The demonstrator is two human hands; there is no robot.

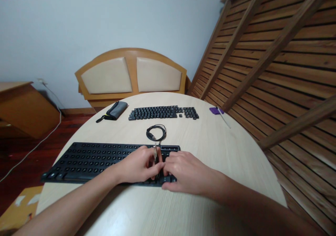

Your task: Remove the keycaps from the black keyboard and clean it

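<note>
A black keyboard (pixel 89 159) lies at the near side of the table, most of its key positions bare of caps. Between the thumb and fingers of my left hand (pixel 141 164) stands a slim, silvery tool (pixel 155 153), upright over the keyboard's right part; its exact kind is unclear. My right hand (pixel 183 171) is closed over the right end of the keyboard, fingers curled on the number pad and thumb at the front edge. A few caps remain at the lower left and beside my right thumb. The hands hide much of the number pad.
Removed black keycaps (pixel 154 112) lie in rows behind the keyboard. A coiled black cable (pixel 156 133) sits between them. A grey pouch (pixel 118 110) rests at the back left, a purple cloth (pixel 215 111) with a white stick (pixel 223 118) at the back right. The round table's edge (pixel 270 166) curves around.
</note>
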